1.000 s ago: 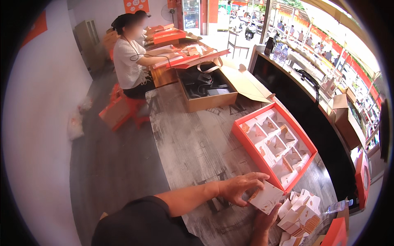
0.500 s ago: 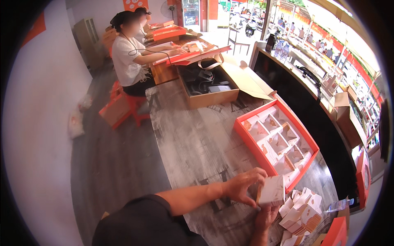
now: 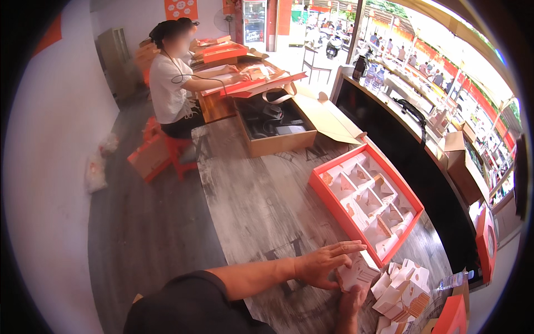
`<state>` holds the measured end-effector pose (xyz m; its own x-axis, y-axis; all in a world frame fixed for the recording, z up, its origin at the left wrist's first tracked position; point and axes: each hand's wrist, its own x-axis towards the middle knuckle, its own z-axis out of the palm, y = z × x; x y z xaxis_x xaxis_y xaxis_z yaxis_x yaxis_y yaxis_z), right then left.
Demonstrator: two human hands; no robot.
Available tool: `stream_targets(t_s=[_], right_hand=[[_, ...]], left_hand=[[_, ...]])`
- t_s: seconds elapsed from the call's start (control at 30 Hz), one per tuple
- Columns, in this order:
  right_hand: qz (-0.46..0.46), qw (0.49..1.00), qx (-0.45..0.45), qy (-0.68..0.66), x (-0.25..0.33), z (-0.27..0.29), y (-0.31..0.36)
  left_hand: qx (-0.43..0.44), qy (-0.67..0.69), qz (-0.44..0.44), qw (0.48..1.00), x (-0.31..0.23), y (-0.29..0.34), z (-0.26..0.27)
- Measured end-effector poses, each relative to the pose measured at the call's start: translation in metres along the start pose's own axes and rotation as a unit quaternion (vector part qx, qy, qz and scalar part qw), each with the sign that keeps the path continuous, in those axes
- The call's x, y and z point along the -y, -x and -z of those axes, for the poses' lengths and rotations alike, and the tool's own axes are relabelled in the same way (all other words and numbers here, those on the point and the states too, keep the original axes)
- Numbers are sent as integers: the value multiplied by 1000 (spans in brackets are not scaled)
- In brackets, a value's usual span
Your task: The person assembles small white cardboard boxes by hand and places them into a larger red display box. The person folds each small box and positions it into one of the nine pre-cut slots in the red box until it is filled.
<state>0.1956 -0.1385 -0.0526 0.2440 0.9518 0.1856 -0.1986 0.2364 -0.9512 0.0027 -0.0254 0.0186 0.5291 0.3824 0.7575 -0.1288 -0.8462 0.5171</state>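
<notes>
Between my hands is a small white paper box (image 3: 360, 273) with a brownish print, tilted and close to the near corner of a red tray-like box. My left hand (image 3: 321, 266) reaches over it from the left, upper fingers stretched along its top and thumb against its side. From below, my right hand (image 3: 352, 303) grips the same box; part of that hand is hidden. The red gift box (image 3: 328, 192) has white dividers, and printed paper pieces stand in its compartments. Several more white printed cartons (image 3: 401, 292) lie heaped beside my right hand.
A clear plastic bottle (image 3: 453, 280) lies past the carton heap, near a red box part (image 3: 451, 316). Farther along the grey table (image 3: 250, 195) stands an open cardboard box (image 3: 281, 142) with dark devices. A co-worker (image 3: 169, 83) sits at the far left, handling red boxes.
The small box has tipped and turned between my hands. My left fingers have straightened over its top. The whole view has shifted slightly.
</notes>
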Motion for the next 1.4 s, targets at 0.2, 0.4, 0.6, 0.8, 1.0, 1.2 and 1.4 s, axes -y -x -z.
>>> stream_targets(t_s=[0.2,0.4,0.6,0.8,1.0,1.2,1.4], right_hand=[[2,998,22,61,9,-9,-2],[11,999,22,26,21,-27,-10],[15,998,1,68,18,-22,-8],[15,998,16,59,21,-24,-7],[21,998,3,58,20,-23,-9],[165,958,-60,228,29,-31,-10],[202,904,-87,366,38,-13,-20]], left_hand=[[6,-5,-4,1000,5,3,1],[-79,-17,60,995,12,-8,24],[-108,-150,52,981,60,-50,59],[-77,-201,66,974,117,-55,79],[-89,-198,90,972,116,-44,67],[-93,-173,132,972,92,-25,75],[-32,-81,78,993,89,-16,82]])
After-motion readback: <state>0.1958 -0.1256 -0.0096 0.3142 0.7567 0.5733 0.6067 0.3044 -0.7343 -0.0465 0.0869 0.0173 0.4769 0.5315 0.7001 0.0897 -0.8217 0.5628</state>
